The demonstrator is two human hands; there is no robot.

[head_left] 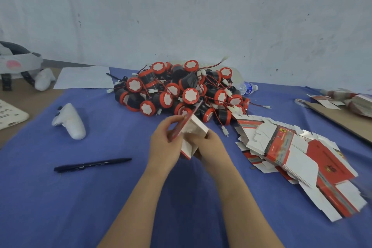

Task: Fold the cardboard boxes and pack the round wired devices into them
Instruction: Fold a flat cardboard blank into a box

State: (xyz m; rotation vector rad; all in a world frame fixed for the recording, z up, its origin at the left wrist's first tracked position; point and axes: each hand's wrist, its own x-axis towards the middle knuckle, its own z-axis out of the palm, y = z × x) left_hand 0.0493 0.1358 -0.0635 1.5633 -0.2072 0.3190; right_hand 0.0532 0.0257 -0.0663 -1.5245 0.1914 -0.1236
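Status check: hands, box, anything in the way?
Left hand and right hand both grip one cardboard box, partly folded, above the cloth. Device pile just behind; flat boxes to the right. Nothing blocking.

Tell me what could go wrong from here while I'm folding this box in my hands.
1. The half-folded box is held in the air between the left hand and right hand, so a flap may crease or tear if forced.
2. The round wired devices lie in a tangled pile; pulling one out will likely drag others along.
3. The stack of flat boxes is loosely fanned and could slide apart if bumped.
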